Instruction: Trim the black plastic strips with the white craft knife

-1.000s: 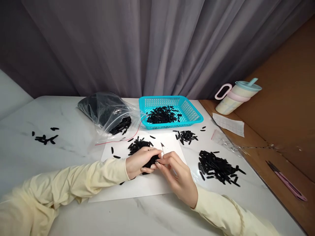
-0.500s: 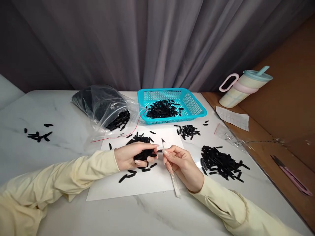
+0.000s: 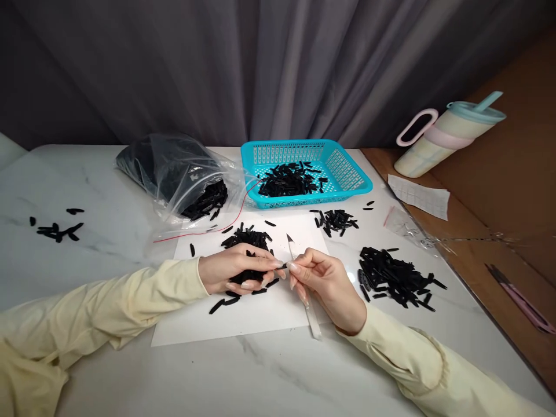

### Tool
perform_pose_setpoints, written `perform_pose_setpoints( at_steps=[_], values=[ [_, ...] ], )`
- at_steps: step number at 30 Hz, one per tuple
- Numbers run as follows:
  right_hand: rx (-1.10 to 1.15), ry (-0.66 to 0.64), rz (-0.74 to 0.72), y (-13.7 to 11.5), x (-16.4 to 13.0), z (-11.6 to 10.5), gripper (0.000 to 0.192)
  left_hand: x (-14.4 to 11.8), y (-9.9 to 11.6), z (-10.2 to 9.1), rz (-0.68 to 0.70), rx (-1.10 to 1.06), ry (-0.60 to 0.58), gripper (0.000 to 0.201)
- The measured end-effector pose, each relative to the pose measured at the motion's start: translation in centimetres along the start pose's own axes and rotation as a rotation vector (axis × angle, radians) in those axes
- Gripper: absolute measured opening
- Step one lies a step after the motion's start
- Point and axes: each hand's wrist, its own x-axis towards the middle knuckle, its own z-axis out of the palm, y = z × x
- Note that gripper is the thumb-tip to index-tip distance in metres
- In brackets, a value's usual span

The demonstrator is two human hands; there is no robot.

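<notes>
Head view: one black piece [image 3: 284, 266] sits between my two sets of fingertips. My right hand [image 3: 332, 284] pinches its end between thumb and forefinger; my left hand [image 3: 241, 267] curls round a handful of black pieces [image 3: 249, 276], too many to count, its thumb reaching toward that same piece.

One pale-handled knife [image 3: 291, 246] passes beneath my right fingers; I cannot tell whether they grip it. Under both hands lies one white sheet [image 3: 182, 330], with one heap [image 3: 247, 236] just beyond my left fingers. Two more heaps lie to the right of my fingers, one small [image 3: 336, 221], one large [image 3: 393, 278]. Farther ahead are one blue basket [image 3: 347, 168] and one clear bag [image 3: 160, 168], both holding more pieces.

Well off to my right, one slip [image 3: 419, 197] carries faint lines too small to read, near one cup [image 3: 428, 145].

My left forearm comes in almost level; my right slants up from below.
</notes>
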Motion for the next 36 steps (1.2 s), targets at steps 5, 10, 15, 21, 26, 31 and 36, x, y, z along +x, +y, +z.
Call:
perform_pose_setpoints(
  at_steps=[5,10,15,21,26,31,36],
  values=[
    [-0.106,0.047,-0.051,0.0,-0.4,0.3,0.028,0.1,-0.2,-0.2,0.009,-0.038,0.001,0.018],
    [-0.198,0.069,-0.152,0.3,-0.8,0.5,0.024,0.1,-0.2,-0.3,0.016,-0.082,-0.018,0.018],
    [-0.258,0.048,-0.245,0.4,-1.0,0.4,0.018,0.1,0.0,-0.3,0.020,-0.085,-0.022,0.022],
    [-0.297,0.028,-0.271,0.5,-1.1,0.3,0.015,0.1,0.0,-0.1,0.026,-0.066,-0.011,0.022],
    [-0.260,-0.015,-0.255,0.5,-1.0,0.2,0.011,0.1,0.0,0.0,0.027,-0.061,-0.010,0.022],
    [-0.282,-0.022,-0.273,0.5,-1.1,0.1,0.011,0.1,-0.1,-0.1,0.023,-0.055,0.000,0.019],
    [-0.364,-0.020,-0.343,0.6,-1.3,0.2,0.011,0.0,-0.2,0.0,0.024,-0.033,0.004,0.019]
  ],
)
